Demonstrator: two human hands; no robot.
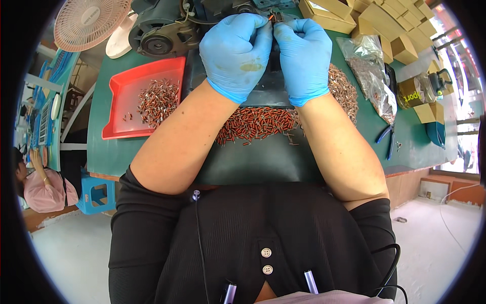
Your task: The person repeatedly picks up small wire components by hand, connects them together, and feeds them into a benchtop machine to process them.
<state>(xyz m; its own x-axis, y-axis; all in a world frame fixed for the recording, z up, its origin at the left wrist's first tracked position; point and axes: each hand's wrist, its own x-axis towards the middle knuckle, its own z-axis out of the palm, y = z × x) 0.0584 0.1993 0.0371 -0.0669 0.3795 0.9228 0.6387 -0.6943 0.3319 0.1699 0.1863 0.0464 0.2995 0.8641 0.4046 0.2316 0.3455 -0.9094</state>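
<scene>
Both hands wear blue gloves and meet at the top middle of the view. My left hand (237, 53) and my right hand (304, 55) pinch together a small orange and dark part (273, 17), held at a dark machine (167, 30) at the back of the bench. Below the hands a heap of small red and metal pieces (255, 124) lies on a black mat (258, 157). More of the same small pieces (159, 99) lie in a red tray (119, 109) to my left.
A pale fan (91, 20) stands at the back left. Cardboard boxes (390, 20), clear bags of small metal parts (374, 76), a jar (417, 88) and blue-handled pliers (387, 139) lie on the right of the green bench (101, 147). A seated person (43, 185) and a blue stool (96, 195) are at the far left.
</scene>
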